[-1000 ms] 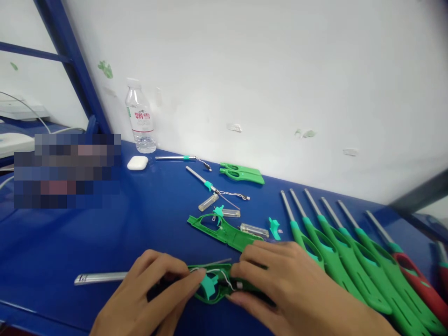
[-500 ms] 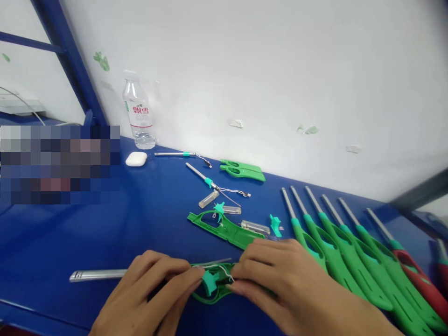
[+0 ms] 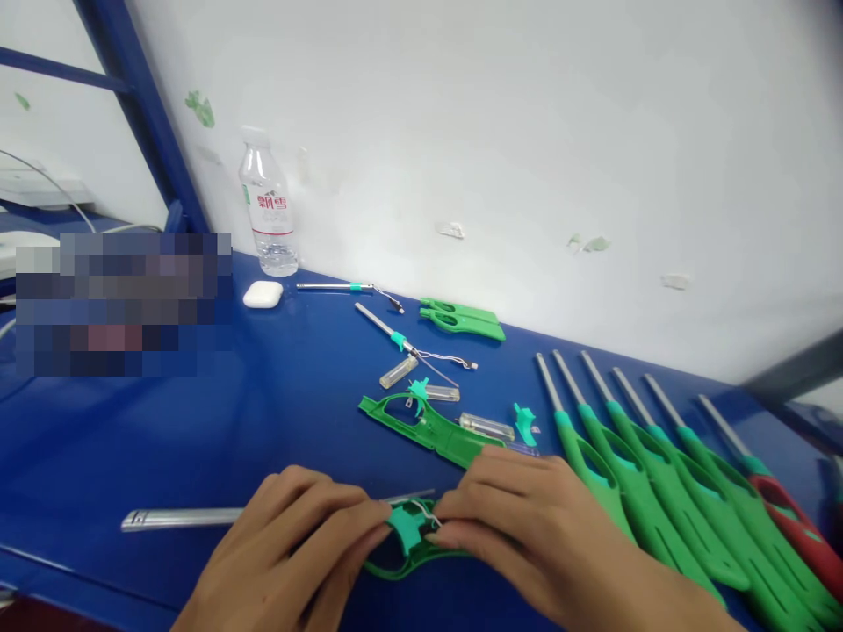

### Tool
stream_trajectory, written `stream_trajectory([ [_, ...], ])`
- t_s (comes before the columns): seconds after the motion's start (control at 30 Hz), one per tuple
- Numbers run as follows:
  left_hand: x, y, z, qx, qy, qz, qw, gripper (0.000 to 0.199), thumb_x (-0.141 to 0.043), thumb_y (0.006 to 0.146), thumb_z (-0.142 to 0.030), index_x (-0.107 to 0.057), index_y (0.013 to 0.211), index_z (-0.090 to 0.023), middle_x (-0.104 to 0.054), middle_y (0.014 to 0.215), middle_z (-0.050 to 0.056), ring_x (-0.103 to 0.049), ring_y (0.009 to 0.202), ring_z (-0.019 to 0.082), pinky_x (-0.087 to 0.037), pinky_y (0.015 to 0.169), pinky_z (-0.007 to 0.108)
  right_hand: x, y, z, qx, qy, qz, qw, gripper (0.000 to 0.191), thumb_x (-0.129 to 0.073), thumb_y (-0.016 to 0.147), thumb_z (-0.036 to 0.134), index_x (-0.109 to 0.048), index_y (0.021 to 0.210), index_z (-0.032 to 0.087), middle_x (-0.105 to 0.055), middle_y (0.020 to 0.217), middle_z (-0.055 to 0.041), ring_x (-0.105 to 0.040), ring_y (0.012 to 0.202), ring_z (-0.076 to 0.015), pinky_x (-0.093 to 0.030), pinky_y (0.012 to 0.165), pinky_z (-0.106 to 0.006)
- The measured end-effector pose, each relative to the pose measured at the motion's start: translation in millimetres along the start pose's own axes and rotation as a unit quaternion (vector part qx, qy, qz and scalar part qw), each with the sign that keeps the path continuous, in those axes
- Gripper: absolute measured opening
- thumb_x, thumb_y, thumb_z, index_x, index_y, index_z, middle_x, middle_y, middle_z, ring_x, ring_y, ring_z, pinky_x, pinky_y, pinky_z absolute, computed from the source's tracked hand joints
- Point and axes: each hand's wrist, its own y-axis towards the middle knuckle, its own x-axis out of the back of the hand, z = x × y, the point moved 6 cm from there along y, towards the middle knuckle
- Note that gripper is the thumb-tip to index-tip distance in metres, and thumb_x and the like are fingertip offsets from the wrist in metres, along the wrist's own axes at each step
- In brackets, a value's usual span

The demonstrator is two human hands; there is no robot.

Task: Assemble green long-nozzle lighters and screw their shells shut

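A green lighter shell half (image 3: 388,573) lies at the table's front, under both hands. My left hand (image 3: 296,535) is closed, its thumb and fingertips pinching a teal trigger (image 3: 409,529) over the shell's loop. From beneath that hand a metal lighter tube (image 3: 181,519) sticks out to the left. My right hand (image 3: 527,518) grips the shell's handle part, fingertips by the white wires (image 3: 423,509) that run into it. What lies inside the handle is hidden by my fingers. Just behind, another green shell half (image 3: 451,443) rests on the table.
Clear fuel tanks (image 3: 487,427), a loose trigger (image 3: 525,424) and tube assemblies with wires (image 3: 399,341) lie behind. Assembled lighters (image 3: 659,456) line the right. Stacked green shells (image 3: 464,321), a white case (image 3: 262,294) and a water bottle (image 3: 267,211) stand near the wall.
The teal trigger has shifted slightly right and tilted, with my left fingertips following it. Less of the white wires shows. The whole view has shifted a little.
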Motion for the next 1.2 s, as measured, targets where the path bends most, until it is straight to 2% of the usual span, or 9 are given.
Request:
stream_trajectory([
  [0.33, -3.3, 1, 3, 0.013, -0.021, 0.025, 0.999, 0.016, -0.058, 0.11, -0.011, -0.068, 0.111, -0.023, -0.072, 0.096, -0.002, -0.058, 0.089, 0.015, -0.053, 0.081, 0.025, 9, 4, 4, 0.003, 0.076, -0.058, 0.995, 0.018, -0.067, 0.112, 0.033, -0.079, 0.104, 0.022, -0.084, 0.093, 0.0056, -0.071, 0.078, -0.0105, -0.053, 0.077, -0.022],
  [0.5, -3.3, 1, 3, 0.005, -0.023, 0.016, 1.0, 0.019, -0.058, 0.109, -0.007, -0.069, 0.109, -0.022, -0.071, 0.095, -0.002, -0.057, 0.089, 0.016, -0.052, 0.082, 0.026, 11, 7, 3, -0.024, 0.131, -0.063, 0.989, 0.016, -0.078, 0.104, 0.034, -0.084, 0.096, 0.022, -0.084, 0.086, 0.0051, -0.072, 0.072, -0.0096, -0.054, 0.07, -0.018],
  [0.7, -0.9, 4, 2, -0.018, -0.01, 0.019, 1.0, 0.023, -0.054, 0.109, -0.005, -0.07, 0.108, -0.022, -0.07, 0.092, -0.002, -0.056, 0.087, 0.016, -0.052, 0.08, 0.026, 8, 10, -1, -0.058, 0.169, -0.061, 0.982, 0.022, -0.081, 0.102, 0.039, -0.086, 0.088, 0.023, -0.085, 0.08, 0.0051, -0.072, 0.066, -0.01, -0.054, 0.065, -0.02],
  [0.9, -1.3, 0, 3, -0.01, -0.006, 0.03, 0.999, 0.025, -0.056, 0.107, -0.004, -0.071, 0.11, -0.023, -0.071, 0.095, -0.001, -0.059, 0.086, 0.016, -0.055, 0.079, 0.027, 7, 9, -2, -0.07, 0.154, -0.066, 0.983, 0.028, -0.081, 0.101, 0.046, -0.085, 0.085, 0.024, -0.083, 0.075, 0.004, -0.071, 0.064, -0.0121, -0.054, 0.062, -0.023],
  [1.07, -0.5, -4, 4, 0.029, -0.013, 0.017, 0.999, 0.034, -0.056, 0.105, -0.001, -0.073, 0.122, -0.025, -0.071, 0.108, 0.002, -0.06, 0.102, 0.019, -0.057, 0.088, 0.03, 4, 5, -3, -0.058, 0.109, -0.042, 0.992, 0.029, -0.076, 0.104, 0.047, -0.083, 0.087, 0.023, -0.082, 0.08, 0.0032, -0.071, 0.069, -0.0127, -0.053, 0.066, -0.024],
  [1.2, -2.8, -9, 4, 0.006, -0.044, 0.024, 0.999, 0.038, -0.056, 0.103, 0.003, -0.073, 0.127, -0.021, -0.067, 0.113, 0.004, -0.059, 0.108, 0.018, -0.056, 0.093, 0.029, 2, 3, -3, -0.047, 0.084, -0.037, 0.995, 0.03, -0.071, 0.107, 0.047, -0.081, 0.091, 0.023, -0.081, 0.083, 0.0041, -0.071, 0.072, -0.0121, -0.053, 0.069, -0.023],
])
